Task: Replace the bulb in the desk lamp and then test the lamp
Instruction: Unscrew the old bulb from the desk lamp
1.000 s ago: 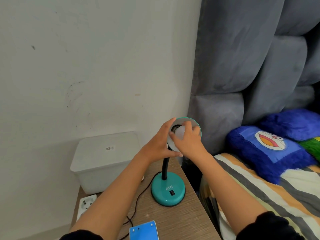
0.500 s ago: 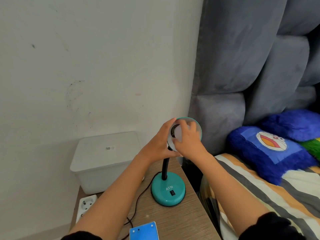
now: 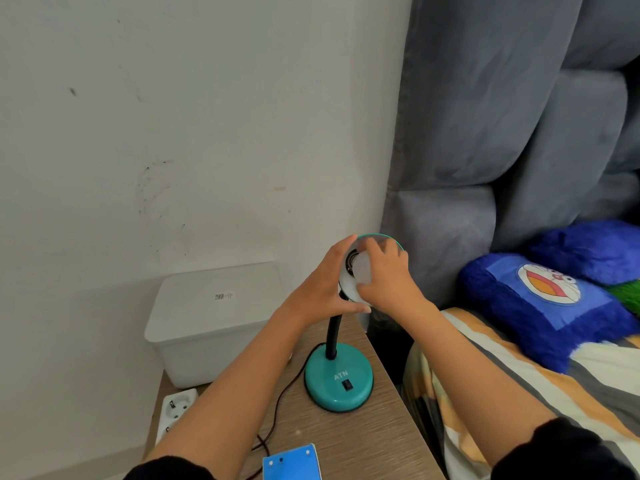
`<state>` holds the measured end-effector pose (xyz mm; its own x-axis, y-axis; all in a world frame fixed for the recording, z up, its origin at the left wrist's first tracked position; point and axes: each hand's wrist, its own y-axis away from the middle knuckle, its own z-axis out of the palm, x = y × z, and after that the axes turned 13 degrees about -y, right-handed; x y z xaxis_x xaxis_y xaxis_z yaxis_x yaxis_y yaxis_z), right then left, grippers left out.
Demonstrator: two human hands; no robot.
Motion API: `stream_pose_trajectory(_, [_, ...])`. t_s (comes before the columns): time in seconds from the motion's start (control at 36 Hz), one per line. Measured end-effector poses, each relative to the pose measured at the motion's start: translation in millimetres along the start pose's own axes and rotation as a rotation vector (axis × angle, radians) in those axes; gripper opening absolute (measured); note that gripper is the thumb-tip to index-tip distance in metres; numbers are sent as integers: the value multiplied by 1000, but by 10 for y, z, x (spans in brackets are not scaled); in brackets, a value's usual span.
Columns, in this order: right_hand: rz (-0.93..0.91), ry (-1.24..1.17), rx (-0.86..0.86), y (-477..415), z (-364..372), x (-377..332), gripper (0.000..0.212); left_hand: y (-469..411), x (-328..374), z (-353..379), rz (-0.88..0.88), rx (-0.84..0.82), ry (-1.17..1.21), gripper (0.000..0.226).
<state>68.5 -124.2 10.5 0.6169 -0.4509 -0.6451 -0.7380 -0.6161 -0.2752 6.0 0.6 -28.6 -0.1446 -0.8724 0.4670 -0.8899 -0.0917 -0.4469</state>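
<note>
A teal desk lamp stands on the wooden bedside table (image 3: 374,441), its round base (image 3: 337,384) bearing a black rocker switch and a black gooseneck (image 3: 331,336) rising to the teal-rimmed shade (image 3: 389,239). My left hand (image 3: 323,285) grips the shade from the left side. My right hand (image 3: 388,277) is closed around a white bulb (image 3: 362,270) sitting in the dark socket inside the shade. The bulb is unlit.
A white lidded plastic box (image 3: 211,320) sits behind the lamp at the wall. A white power strip (image 3: 175,412) lies at the table's left edge, the lamp's black cord (image 3: 273,414) trailing near it. A blue bulb carton (image 3: 291,462) lies in front. Bed with blue pillow (image 3: 543,303) at right.
My right hand's fingers have shifted around the bulb, turned slightly in the socket. My left hand stays on the shade and the lamp has not moved.
</note>
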Motion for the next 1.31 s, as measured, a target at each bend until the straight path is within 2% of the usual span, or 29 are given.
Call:
stream_pose_trajectory(0.08, [43,-32,20,12,20,14,65,1,3,-5,-8,-8,1,112])
stream_pose_trajectory(0.17, [164,-123,20,11,24,-37,57,-10,2,-4,-4,-10,-13,113])
stream_pose_trajectory(0.25, [59,-46,-15,10,-9,-24,47,-15,-2,-6,-9,-6,-13,114])
stream_pose_trajectory(0.33, [-87,6,-30,25,-1,49,61,-11,0,-16,-18,-5,-4,113])
stream_pose_trajectory(0.5, [130,-159,17,52,23,19,54,-30,-6,-18,-19,-10,-16,113])
stream_pose_trajectory(0.56, [56,-118,23,60,10,30,52,-29,-12,-12,-9,-7,-23,113])
stream_pose_trajectory(0.64, [-60,-36,1,77,32,86,67,-27,-15,-9,-6,1,-23,112])
stream_pose_trajectory(0.72, [49,-135,20,85,56,49,66,-26,3,-20,-14,-6,-16,112])
stream_pose_trajectory(0.81, [143,-233,11,51,32,-4,54,-26,8,-33,-19,-16,-10,113])
stream_pose_trajectory(0.86, [100,-172,-2,33,13,-1,50,-23,-3,-34,-19,-15,-5,113])
stream_pose_trajectory(0.94, [-12,-92,14,27,27,54,63,-19,-17,-24,-14,-8,-6,113])
stream_pose_trajectory(1.0, [36,-175,-3,58,46,38,65,-19,-14,-22,-16,-10,-9,112])
stream_pose_trajectory(1.08, [122,-306,-19,93,52,-31,56,-25,-2,-25,-23,-13,-7,112])
stream_pose_trajectory(1.17, [94,-234,10,82,37,-63,48,-22,10,-24,-37,-23,-5,112])
stream_pose_trajectory(1.31, [57,-212,10,96,-51,-52,53,-7,4,-51,-67,-34,20,115])
